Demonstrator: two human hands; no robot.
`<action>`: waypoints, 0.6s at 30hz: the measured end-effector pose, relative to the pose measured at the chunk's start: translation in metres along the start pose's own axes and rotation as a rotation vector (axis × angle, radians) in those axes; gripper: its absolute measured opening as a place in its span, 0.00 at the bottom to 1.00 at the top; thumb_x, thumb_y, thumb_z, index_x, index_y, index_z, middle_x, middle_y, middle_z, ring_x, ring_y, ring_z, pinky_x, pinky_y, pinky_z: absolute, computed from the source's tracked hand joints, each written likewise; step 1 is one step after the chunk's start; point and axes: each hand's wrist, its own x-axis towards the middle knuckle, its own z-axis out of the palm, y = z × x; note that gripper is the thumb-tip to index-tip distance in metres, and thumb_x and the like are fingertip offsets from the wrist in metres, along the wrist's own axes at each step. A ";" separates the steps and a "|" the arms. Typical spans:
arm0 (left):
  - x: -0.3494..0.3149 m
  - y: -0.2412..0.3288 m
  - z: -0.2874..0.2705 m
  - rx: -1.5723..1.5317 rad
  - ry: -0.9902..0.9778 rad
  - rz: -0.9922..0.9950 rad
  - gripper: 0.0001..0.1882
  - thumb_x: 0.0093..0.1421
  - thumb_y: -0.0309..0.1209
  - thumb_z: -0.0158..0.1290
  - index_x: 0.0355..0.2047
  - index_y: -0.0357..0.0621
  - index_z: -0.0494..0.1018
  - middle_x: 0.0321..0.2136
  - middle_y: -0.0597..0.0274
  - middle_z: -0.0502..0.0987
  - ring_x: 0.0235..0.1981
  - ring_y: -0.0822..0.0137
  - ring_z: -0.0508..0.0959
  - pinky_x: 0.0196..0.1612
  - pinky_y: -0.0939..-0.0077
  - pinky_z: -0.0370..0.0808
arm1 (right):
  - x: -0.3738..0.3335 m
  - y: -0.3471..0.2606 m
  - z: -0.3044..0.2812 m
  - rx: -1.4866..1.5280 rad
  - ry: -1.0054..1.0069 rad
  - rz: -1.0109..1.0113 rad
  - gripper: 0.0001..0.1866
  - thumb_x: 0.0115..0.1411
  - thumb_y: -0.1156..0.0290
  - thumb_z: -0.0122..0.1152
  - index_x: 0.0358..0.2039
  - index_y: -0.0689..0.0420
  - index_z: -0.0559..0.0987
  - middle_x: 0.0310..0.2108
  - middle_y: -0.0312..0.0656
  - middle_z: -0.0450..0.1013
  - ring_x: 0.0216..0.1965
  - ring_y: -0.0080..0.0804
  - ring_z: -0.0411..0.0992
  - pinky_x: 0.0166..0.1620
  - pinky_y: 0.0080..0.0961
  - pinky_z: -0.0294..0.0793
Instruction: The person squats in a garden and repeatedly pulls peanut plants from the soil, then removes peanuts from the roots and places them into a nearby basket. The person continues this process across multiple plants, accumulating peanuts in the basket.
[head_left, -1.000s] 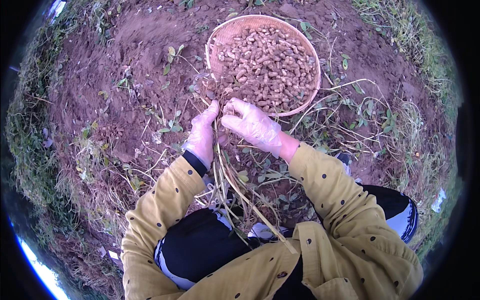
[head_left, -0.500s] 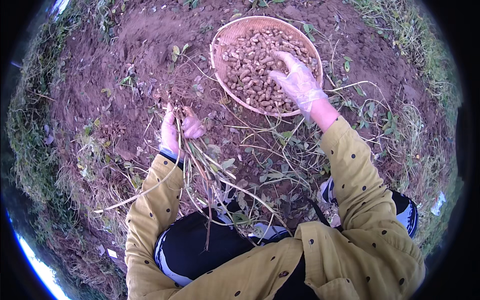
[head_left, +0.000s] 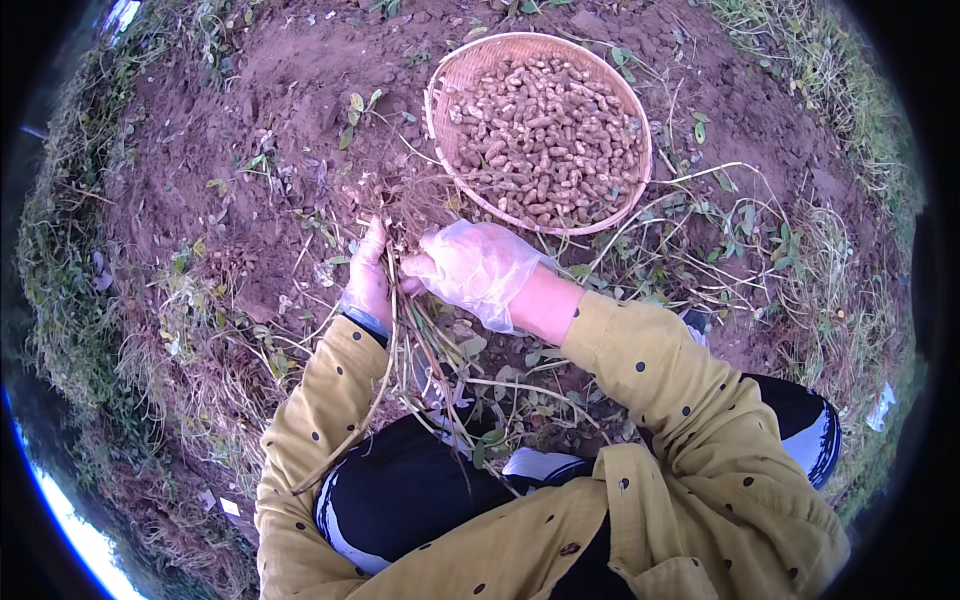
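Observation:
My left hand (head_left: 372, 276), in a clear thin glove, is wrapped round a bunch of pulled peanut plants (head_left: 398, 345). Their tangled roots (head_left: 418, 196) point away from me, and the long stems hang back over my lap. My right hand (head_left: 470, 265), also in a clear plastic glove, is at the root end against the left hand. Its fingers are bent inward, and whatever they pinch is hidden. Just beyond it to the right stands a round woven basket (head_left: 446, 84), with a heap of unshelled peanuts (head_left: 545, 140) in it.
Reddish-brown soil (head_left: 290, 80) spreads around the basket, with leaves and loose stems (head_left: 740, 240) strewn over it. Dry vines (head_left: 190, 300) lie at the left, and green grass (head_left: 840, 110) grows along the right. My bent knees (head_left: 420, 490) are close below my hands.
My right hand has left the peanuts in the basket and come left and nearer to the roots. The bunch in my left hand has shifted slightly right.

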 end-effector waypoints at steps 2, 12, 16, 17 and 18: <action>-0.002 -0.006 0.008 0.058 -0.046 0.052 0.31 0.62 0.60 0.49 0.46 0.42 0.73 0.29 0.60 0.80 0.19 0.70 0.75 0.19 0.80 0.68 | -0.016 0.008 -0.006 0.081 -0.018 -0.015 0.18 0.66 0.58 0.45 0.33 0.49 0.83 0.26 0.47 0.76 0.31 0.47 0.76 0.36 0.43 0.74; 0.004 0.029 -0.030 0.077 -0.052 0.149 0.27 0.65 0.59 0.44 0.25 0.47 0.64 0.13 0.71 0.60 0.12 0.72 0.57 0.21 0.76 0.55 | -0.057 0.000 -0.067 0.740 0.032 0.524 0.17 0.66 0.59 0.53 0.34 0.61 0.79 0.20 0.39 0.74 0.19 0.23 0.71 0.27 0.21 0.69; -0.003 0.014 -0.001 0.068 -0.099 0.177 0.21 0.65 0.51 0.49 0.29 0.46 0.67 0.17 0.63 0.67 0.18 0.68 0.65 0.25 0.73 0.63 | -0.046 0.061 -0.061 0.254 0.377 0.416 0.16 0.62 0.61 0.60 0.45 0.57 0.79 0.32 0.44 0.79 0.31 0.32 0.77 0.36 0.27 0.74; -0.003 0.010 0.001 0.057 -0.137 0.166 0.20 0.65 0.49 0.50 0.30 0.45 0.67 0.19 0.62 0.69 0.19 0.68 0.67 0.26 0.73 0.64 | -0.045 0.060 -0.065 0.178 0.387 0.426 0.16 0.61 0.62 0.61 0.46 0.56 0.78 0.35 0.45 0.80 0.34 0.34 0.78 0.38 0.28 0.75; -0.002 0.006 0.004 0.067 -0.082 0.176 0.19 0.65 0.46 0.51 0.33 0.41 0.70 0.21 0.60 0.72 0.22 0.66 0.70 0.29 0.71 0.68 | -0.040 0.055 -0.061 0.332 0.422 0.428 0.15 0.61 0.63 0.62 0.45 0.56 0.79 0.35 0.46 0.80 0.34 0.34 0.79 0.38 0.28 0.75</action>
